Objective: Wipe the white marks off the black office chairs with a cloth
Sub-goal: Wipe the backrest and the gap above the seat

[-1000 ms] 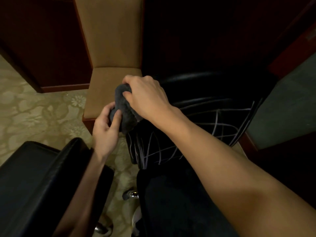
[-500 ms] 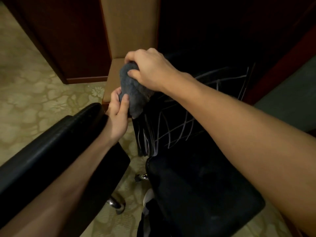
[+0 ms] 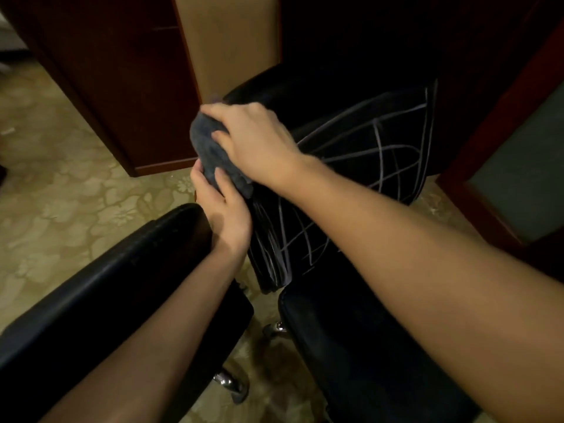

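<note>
A black office chair stands ahead of me, its backrest crossed by many white scribbled lines. A grey cloth is bunched at the backrest's upper left corner. My right hand grips the cloth from above, against the top edge of the backrest. My left hand holds the cloth's lower end from below, fingers curled round it. The chair's black seat lies under my right forearm.
A second black chair stands at lower left, under my left forearm, with chrome castors on the patterned beige carpet. A tan upholstered chair and dark wooden furniture stand behind. A red-brown wooden frame runs along the right.
The view has tilted down and shifted, so more of the scribbled backrest and seat shows. Both hands keep hold of the cloth at the backrest's top left corner.
</note>
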The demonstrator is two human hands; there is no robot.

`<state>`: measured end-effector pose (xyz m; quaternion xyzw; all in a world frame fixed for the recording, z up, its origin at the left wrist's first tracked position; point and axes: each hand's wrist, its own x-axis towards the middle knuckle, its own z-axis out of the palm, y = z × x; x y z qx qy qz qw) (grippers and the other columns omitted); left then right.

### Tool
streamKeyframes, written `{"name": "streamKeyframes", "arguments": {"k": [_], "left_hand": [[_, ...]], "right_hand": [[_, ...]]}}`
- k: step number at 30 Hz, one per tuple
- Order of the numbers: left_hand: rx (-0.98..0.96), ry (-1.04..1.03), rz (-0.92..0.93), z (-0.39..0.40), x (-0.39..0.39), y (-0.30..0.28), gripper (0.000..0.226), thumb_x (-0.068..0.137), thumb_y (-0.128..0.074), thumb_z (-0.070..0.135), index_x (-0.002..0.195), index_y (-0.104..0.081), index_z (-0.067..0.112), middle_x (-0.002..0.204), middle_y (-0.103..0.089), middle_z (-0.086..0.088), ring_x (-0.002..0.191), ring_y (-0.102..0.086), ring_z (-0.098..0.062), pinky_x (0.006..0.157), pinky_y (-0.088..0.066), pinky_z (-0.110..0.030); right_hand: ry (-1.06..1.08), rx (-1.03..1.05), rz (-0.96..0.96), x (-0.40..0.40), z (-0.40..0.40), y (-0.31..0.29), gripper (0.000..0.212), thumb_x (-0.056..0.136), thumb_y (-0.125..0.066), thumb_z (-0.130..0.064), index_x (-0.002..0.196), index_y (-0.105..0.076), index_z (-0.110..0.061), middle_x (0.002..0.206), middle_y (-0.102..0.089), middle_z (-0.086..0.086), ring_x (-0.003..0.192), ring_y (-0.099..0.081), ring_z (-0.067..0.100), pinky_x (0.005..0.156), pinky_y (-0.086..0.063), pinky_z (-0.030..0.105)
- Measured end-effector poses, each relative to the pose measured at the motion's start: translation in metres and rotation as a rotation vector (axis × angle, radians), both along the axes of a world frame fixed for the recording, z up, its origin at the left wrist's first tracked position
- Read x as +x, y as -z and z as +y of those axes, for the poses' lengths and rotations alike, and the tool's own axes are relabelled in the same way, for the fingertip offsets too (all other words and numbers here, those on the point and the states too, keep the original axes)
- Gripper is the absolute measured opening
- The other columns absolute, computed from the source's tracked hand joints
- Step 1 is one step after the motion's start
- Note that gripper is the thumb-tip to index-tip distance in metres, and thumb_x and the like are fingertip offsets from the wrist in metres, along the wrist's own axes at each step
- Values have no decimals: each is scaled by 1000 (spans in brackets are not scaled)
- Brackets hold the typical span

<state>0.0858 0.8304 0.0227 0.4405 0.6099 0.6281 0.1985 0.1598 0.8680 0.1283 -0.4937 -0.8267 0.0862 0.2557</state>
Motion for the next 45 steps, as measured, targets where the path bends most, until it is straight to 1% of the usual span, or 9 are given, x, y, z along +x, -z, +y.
{"name": "streamKeyframes", "arguments": {"k": [6, 15, 19, 22, 25, 34, 40, 43, 45], "left_hand": [[109, 69, -112, 2, 15, 20, 54, 108, -41, 14, 156, -20, 3, 156, -38, -12, 141, -41, -16, 116, -33, -27], [255, 317, 299, -24, 2, 88, 55, 107, -37, 23, 157, -20, 7, 157, -24, 12, 143, -21, 11, 118, -22, -16], [281, 360, 352, -49, 3, 129, 45, 105, -41, 21, 149, -32, 20, 143, -46, 12, 132, -45, 6, 104, -37, -10], [190, 391, 394, -62, -4, 155, 35, 104, -42, 33, 138, -36, 39, 127, -59, 5, 113, -62, -9, 92, -52, -26], [205, 386, 454, -70, -10, 172, 25, 102, -40, 42, 126, -40, 44, 112, -57, 21, 96, -62, -1, 79, -55, -28], [292, 410, 573, -100, -40, 256, 31, 100, -38, 44, 129, -40, 36, 125, -42, 46, 108, -48, 24, 79, -44, -3], [272, 318, 484, -111, -44, 266, 55, 105, -38, 40, 155, -16, 35, 139, -53, 14, 125, -51, 9, 95, -45, -10], [271, 297, 576, -131, -42, 274, 61, 106, -30, 47, 155, 6, 48, 160, -32, 8, 145, -34, -4, 115, -38, -30], [292, 298, 587, -144, -43, 279, 62, 104, -28, 50, 153, 10, 51, 158, -32, 13, 142, -31, 3, 114, -29, -13]], "right_hand": [[79, 327, 53, -9, -13, 36, 39, 103, -43, -26, 142, -50, -24, 125, -62, -2, 108, -64, 20, 84, -51, 33], [138, 454, 370, 44, -33, 93, 33, 93, -57, -20, 123, -68, -15, 117, -71, 2, 108, -67, 22, 89, -53, 43], [22, 363, 367, 57, -53, 132, 33, 92, -58, -19, 123, -68, -15, 117, -70, 1, 106, -67, 21, 87, -54, 44], [11, 300, 432, 69, -72, 171, 30, 92, -60, -16, 120, -69, -13, 114, -71, 0, 104, -67, 16, 86, -54, 40], [69, 317, 519, 76, -90, 209, 25, 92, -62, -13, 116, -70, -12, 110, -71, -3, 102, -66, 8, 87, -54, 30], [123, 426, 688, 64, -137, 323, 23, 89, -65, -6, 110, -72, -11, 105, -71, -6, 102, -65, -3, 87, -46, 10], [136, 457, 728, 51, -160, 346, 25, 88, -65, -8, 111, -71, -16, 106, -70, -12, 102, -65, -3, 85, -47, 9], [120, 518, 711, 49, -171, 346, 24, 88, -66, -10, 111, -70, -15, 106, -70, -12, 102, -65, -4, 85, -47, 10], [97, 559, 673, 45, -180, 348, 22, 91, -64, -15, 111, -70, -13, 106, -70, -11, 102, -65, -3, 86, -48, 11]]}}
